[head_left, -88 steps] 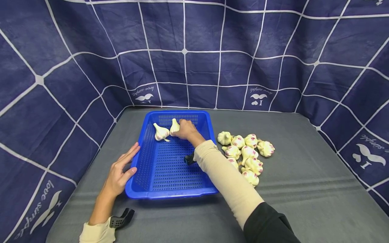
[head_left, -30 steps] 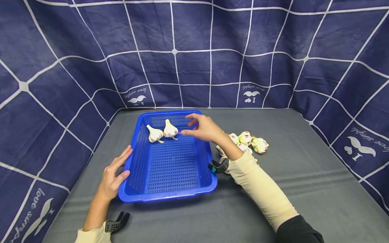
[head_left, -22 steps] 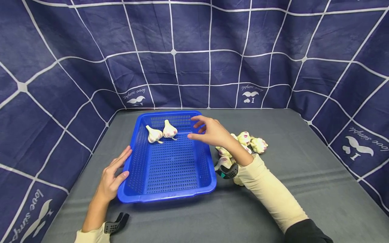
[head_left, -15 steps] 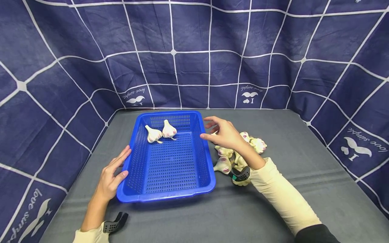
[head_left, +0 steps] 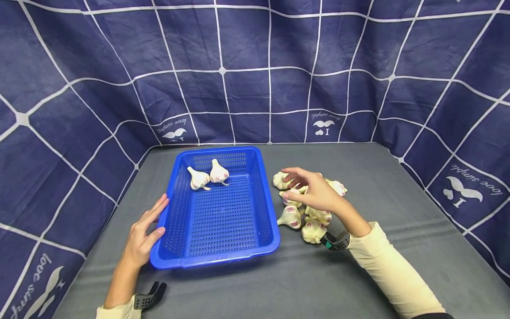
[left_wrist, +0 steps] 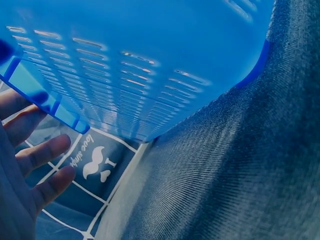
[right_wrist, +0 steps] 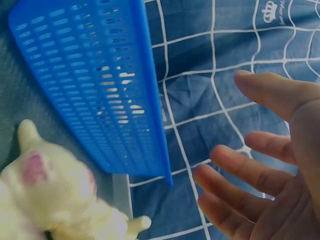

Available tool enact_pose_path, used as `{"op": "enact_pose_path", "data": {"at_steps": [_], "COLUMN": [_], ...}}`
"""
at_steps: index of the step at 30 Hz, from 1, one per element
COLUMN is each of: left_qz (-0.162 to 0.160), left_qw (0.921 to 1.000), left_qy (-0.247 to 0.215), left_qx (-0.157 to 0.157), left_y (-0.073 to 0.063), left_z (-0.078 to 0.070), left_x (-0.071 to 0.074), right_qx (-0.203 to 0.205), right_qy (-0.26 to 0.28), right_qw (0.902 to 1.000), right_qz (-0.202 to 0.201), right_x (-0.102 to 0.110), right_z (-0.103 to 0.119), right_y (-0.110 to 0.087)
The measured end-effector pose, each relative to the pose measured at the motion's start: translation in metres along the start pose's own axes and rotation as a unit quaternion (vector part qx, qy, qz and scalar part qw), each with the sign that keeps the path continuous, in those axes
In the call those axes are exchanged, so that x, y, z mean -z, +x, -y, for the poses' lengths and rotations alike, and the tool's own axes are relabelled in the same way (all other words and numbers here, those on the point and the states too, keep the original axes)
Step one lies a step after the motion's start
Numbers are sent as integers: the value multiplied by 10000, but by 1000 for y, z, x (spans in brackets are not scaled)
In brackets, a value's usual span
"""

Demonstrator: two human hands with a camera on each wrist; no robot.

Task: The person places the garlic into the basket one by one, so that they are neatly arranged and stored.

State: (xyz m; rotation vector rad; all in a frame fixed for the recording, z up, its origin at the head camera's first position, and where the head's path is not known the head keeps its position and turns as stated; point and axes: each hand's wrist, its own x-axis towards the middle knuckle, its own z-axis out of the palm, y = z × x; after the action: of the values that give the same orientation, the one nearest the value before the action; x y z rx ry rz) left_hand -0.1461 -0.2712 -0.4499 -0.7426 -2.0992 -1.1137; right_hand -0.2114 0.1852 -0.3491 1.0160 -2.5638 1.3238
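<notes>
A blue perforated plastic basket (head_left: 223, 217) stands on the grey tabletop, with two garlic bulbs (head_left: 219, 172) side by side near its far end. My left hand (head_left: 139, 239) rests against the basket's left rim, fingers straight; the left wrist view shows its fingertips (left_wrist: 55, 182) at and below that rim. To the right of the basket lies a pile of garlic bulbs (head_left: 290, 217), white with purple streaks. Over that pile is my right hand (head_left: 314, 190), thumb and fingers apart with nothing between them. In the right wrist view, bulbs (right_wrist: 50, 175) sit below the hand. It hides part of the pile.
A dark blue curtain (head_left: 247, 93) with white grid lines walls off the back and both sides of the grey tabletop (head_left: 382, 199). Each wrist carries a black strap device (head_left: 336, 241). The basket's right rim (head_left: 268, 199) stands up beside the garlic pile.
Earlier my right hand held a garlic bulb inside the basket and let it go beside the other one. It has since moved right, out over the pile. The left hand stays at the rim.
</notes>
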Motion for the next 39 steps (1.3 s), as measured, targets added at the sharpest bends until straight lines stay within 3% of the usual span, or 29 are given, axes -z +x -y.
{"op": "enact_pose_path", "data": {"at_steps": [7,17,26,39], "left_qz": [7,10,-12,-10], "left_qw": [10000,10000,10000,10000], "left_qy": [-30,9,6,1], "left_qx": [-10,5,40,31], "left_y": [0,-1,0,-1], "left_z": [0,-1,-1,-1], "left_x": [0,1,0,0], "right_qx": [82,-433,-249,-242], "right_qy": [-43,218,-306,-1026], "right_qw": [9999,9979,9917,9849], "right_qz": [49,-440,-1224,-1377], "right_x": [3,-4,-11,-19], "right_z": [-13,-32,-43,-50], "right_y": [-30,-66,-80,-92]}}
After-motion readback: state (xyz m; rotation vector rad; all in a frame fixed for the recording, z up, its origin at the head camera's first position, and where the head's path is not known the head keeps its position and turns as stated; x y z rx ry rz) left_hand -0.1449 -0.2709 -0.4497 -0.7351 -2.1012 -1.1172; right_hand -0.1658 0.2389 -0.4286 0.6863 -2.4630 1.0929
